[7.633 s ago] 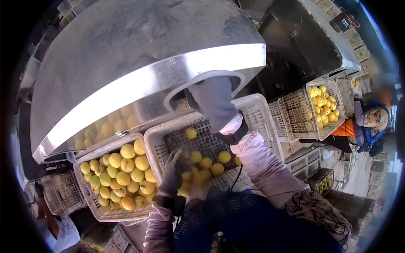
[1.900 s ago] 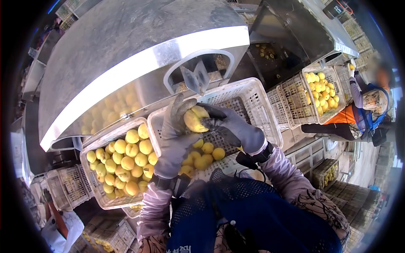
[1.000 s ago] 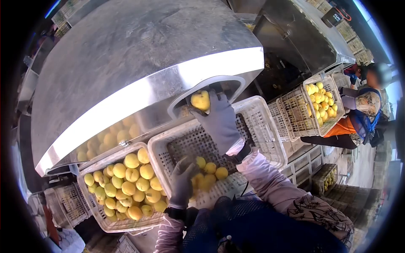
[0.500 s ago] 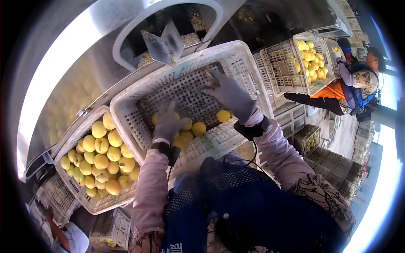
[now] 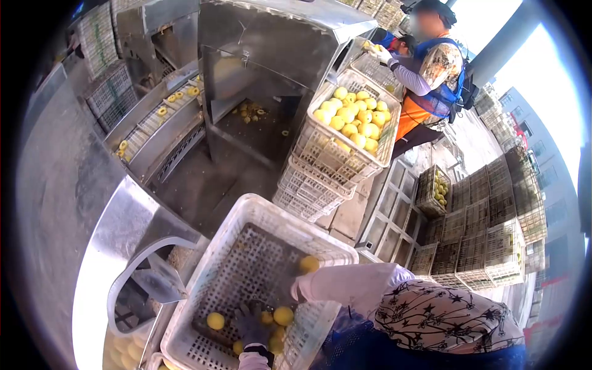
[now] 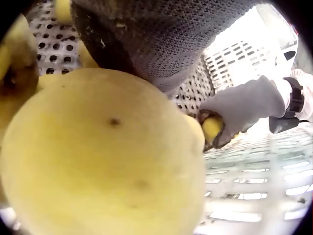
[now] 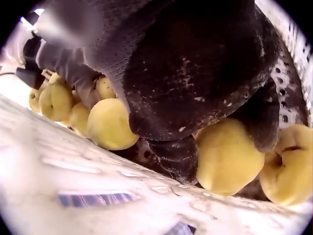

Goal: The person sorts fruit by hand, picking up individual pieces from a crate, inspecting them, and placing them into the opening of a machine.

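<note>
A white plastic crate (image 5: 265,206) holds several yellow peaches (image 5: 283,316) along its near side. My left hand (image 5: 250,324), in a grey glove with a dark palm, reaches down among them with fingers spread. In the left wrist view one large peach (image 6: 102,152) lies close below that glove. My right hand (image 6: 239,110), gloved the same way, curls its fingers round a peach (image 6: 212,128) near the crate wall; the sleeve mostly hides this hand in the head view. In the right wrist view its dark fingers (image 7: 178,159) bend beside the peach (image 7: 230,156).
A metal machine with a rounded opening (image 5: 148,271) stands against the crate's left side. Beyond the crate rises a stack of crates (image 5: 317,179) topped with peaches. A person (image 5: 431,68) works behind it. A conveyor (image 5: 154,117) carries cut fruit; more crates (image 5: 487,228) stand right.
Earlier my right hand set a peach at the machine's opening and then came back over the crate. The view has since swung right; both hands are down among the crate's peaches.
</note>
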`<state>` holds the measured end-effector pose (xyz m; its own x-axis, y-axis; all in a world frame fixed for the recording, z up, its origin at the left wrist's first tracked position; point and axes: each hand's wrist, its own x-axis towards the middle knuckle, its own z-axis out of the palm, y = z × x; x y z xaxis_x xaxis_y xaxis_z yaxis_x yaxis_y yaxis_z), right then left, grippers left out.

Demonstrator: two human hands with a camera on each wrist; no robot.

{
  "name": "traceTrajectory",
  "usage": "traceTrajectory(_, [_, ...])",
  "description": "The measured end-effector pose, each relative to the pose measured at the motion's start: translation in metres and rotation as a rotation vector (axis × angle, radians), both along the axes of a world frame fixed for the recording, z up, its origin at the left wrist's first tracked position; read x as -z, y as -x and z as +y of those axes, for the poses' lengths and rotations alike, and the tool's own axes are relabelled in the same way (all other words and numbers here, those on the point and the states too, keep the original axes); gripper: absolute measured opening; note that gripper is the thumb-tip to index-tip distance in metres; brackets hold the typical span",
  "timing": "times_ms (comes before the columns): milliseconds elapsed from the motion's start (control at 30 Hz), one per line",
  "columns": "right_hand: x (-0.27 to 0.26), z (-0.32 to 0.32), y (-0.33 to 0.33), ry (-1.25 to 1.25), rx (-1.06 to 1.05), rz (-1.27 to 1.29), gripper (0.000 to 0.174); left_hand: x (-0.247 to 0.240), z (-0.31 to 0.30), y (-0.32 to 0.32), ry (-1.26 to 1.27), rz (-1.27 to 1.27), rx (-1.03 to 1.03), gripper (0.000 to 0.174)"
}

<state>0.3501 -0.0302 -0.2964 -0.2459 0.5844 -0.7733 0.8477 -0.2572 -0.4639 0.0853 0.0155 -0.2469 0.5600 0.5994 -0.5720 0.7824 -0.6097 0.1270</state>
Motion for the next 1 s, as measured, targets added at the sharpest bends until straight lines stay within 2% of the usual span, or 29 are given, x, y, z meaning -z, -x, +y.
traceTrajectory(67, [-0.014, 0.011, -0.012, -0.006, 0.121, 0.099, 0.058, 0.002, 0.007, -0.002, 0.047, 0.037, 0.036, 0.096])
traceTrajectory(133, [-0.043, 0.028, -0.026, -0.012, 0.315, 0.299, 0.056, 0.018, 0.002, 0.016, -0.059, -0.128, -0.004, 0.088])
traceTrajectory(167, [-0.064, 0.039, -0.028, 0.035, 0.442, 0.452, 0.055, 0.030, 0.002, 0.022, 0.011, -0.257, -0.059, 0.083])
traceTrajectory(200, [-0.085, 0.049, -0.022, 0.103, 0.585, 0.616, 0.054, 0.009, 0.019, 0.018, 0.074, -0.363, -0.132, 0.079])
traceTrajectory(233, [-0.107, 0.058, -0.013, 0.186, 0.718, 0.764, 0.053, -0.012, 0.029, 0.014, 0.210, -0.258, -0.265, 0.070])
traceTrajectory(267, [-0.131, 0.069, 0.000, 0.261, 0.830, 0.893, 0.052, 0.005, 0.034, 0.024, 0.328, -0.222, -0.311, 0.071])
traceTrajectory(300, [-0.152, 0.075, 0.011, 0.310, 0.922, 0.998, 0.051, -0.006, 0.032, 0.028, 0.243, -0.248, -0.267, 0.073])
traceTrajectory(333, [-0.167, 0.082, 0.022, 0.334, 0.973, 1.070, 0.050, -0.015, 0.022, 0.030, 0.147, -0.288, -0.218, 0.075])
traceTrajectory(367, [-0.178, 0.082, 0.032, 0.361, 0.939, 1.079, 0.050, -0.011, 0.007, 0.039, 0.138, -0.272, -0.255, 0.075])
traceTrajectory(433, [-0.210, 0.090, 0.034, 0.346, 1.003, 1.256, 0.040, 0.012, -0.004, 0.037, -0.058, -0.351, -0.129, 0.079])
traceTrajectory(467, [-0.225, 0.091, 0.042, 0.346, 0.991, 1.261, 0.040, -0.005, 0.003, 0.028, -0.068, -0.348, -0.135, 0.079])
traceTrajectory(533, [-0.246, 0.088, 0.059, 0.153, 1.023, 1.186, 0.047, -0.053, 0.023, 0.009, 0.300, -0.237, -0.141, 0.080])
traceTrajectory(567, [-0.235, 0.086, 0.062, 0.308, 1.139, 1.372, 0.049, -0.023, 0.022, 0.013, 0.246, -0.348, -0.052, 0.079])
traceTrajectory(600, [-0.233, 0.087, 0.065, 0.310, 1.136, 1.373, 0.049, -0.021, 0.025, 0.011, 0.245, -0.346, -0.054, 0.079])
traceTrajectory(667, [-0.232, 0.086, 0.071, 0.324, 1.050, 1.545, 0.052, -0.021, 0.035, -0.003, 0.291, -0.219, -0.137, 0.056])
traceTrajectory(700, [-0.240, 0.084, 0.072, 0.315, 1.102, 1.500, 0.050, -0.047, 0.042, -0.007, 0.366, -0.213, -0.357, 0.053])
traceTrajectory(733, [-0.241, 0.081, 0.073, 0.316, 1.107, 1.500, 0.050, -0.033, 0.039, -0.002, 0.370, -0.211, -0.355, 0.053])
traceTrajectory(800, [-0.245, 0.079, 0.076, -0.527, 0.701, 1.270, 0.038, -0.042, 0.046, 0.001, 0.703, -1.029, -1.056, 0.054])
traceTrajectory(833, [-0.247, 0.077, 0.071, -0.529, 0.698, 1.276, 0.038, -0.050, 0.043, 0.010, 0.844, -1.215, -1.196, 0.057])
traceTrajectory(867, [-0.249, 0.072, 0.059, -0.402, 0.725, 1.151, 0.041, -0.078, 0.043, 0.020, 0.833, -1.216, -1.196, 0.057])
traceTrajectory(900, [-0.249, 0.070, 0.053, -0.277, 0.748, 1.025, 0.043, -0.099, 0.041, 0.035, 1.067, -1.411, -1.219, 0.060])
traceTrajectory(933, [-0.247, 0.070, 0.053, -0.276, 0.745, 1.034, 0.043, -0.119, 0.038, 0.045, 1.311, -1.602, -1.223, 0.062])
traceTrajectory(967, [-0.244, 0.068, 0.054, -0.618, 0.448, 0.774, 0.041, -0.138, 0.035, 0.048, 1.245, -1.715, -1.083, 0.068])
traceTrajectory(1000, [-0.242, 0.066, 0.056, -0.929, 0.135, 0.491, 0.040, -0.131, 0.028, 0.051, 1.271, -1.881, -1.295, 0.067])
